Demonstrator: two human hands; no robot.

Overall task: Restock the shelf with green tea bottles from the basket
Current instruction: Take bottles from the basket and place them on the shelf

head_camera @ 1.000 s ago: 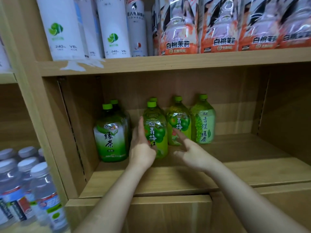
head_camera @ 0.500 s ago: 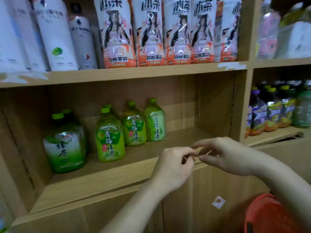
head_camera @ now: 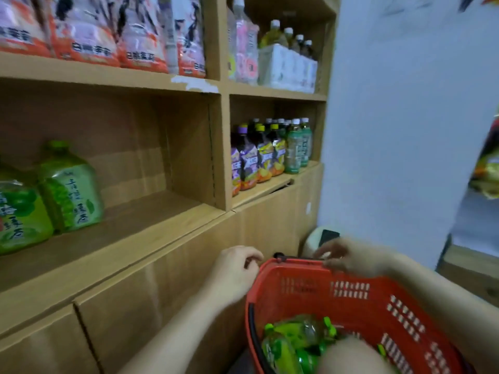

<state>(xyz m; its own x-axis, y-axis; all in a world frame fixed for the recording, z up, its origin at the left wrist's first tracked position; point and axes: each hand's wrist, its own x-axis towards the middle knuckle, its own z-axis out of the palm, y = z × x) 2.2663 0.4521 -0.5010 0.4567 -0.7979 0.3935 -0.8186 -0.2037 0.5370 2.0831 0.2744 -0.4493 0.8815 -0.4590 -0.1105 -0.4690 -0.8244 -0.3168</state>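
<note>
Both hands (left hand, right hand) hover loosely curled, empty, by the basket.

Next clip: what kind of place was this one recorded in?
Most likely a small shop or its stockroom: wooden shelves carry rows of identical bottled drinks, and a red shopping basket on the floor holds green tea bottles.

The frame's left edge is cutting off the green-labelled plastic tea bottle, and the print on the paler green bottle beside it is smearing beyond reading. The right hand is blurring above the red plastic basket, so contact with its rim is staying unclear. A bare out-of-focus limb is hiding part of the green bottles lying inside.
</note>
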